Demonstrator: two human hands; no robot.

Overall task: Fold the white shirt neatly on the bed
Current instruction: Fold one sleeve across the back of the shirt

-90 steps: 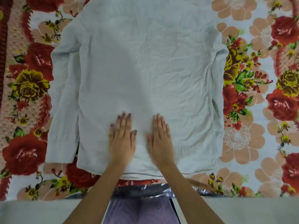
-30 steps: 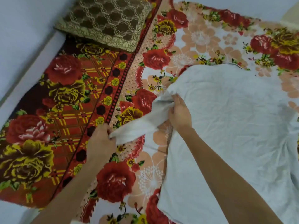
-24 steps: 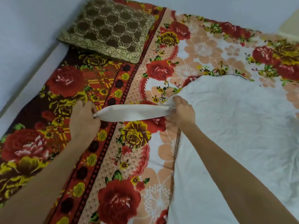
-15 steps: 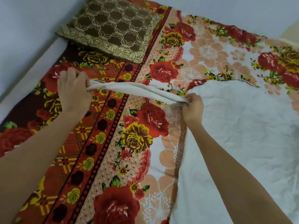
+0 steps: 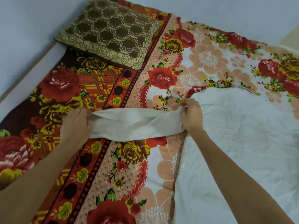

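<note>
Left hand (image 5: 75,126) gripped the cuff end of the sleeve (image 5: 134,125), fingers curled round the cloth, while my right hand (image 5: 191,117) pinched the same sleeve where it met the shoulder. I held the sleeve stretched out to the left across the flowered bed (image 5: 113,167). The white shirt (image 5: 234,143) lay spread and wrinkled on the right half of the bed. A brown patterned pillow (image 5: 110,33) sat at the far left corner

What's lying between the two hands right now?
In the head view, the sleeve of the white shirt spans the gap, stretched over the floral bedsheet. The left hand grips its cuff end and the right hand pinches its shoulder end.
</note>
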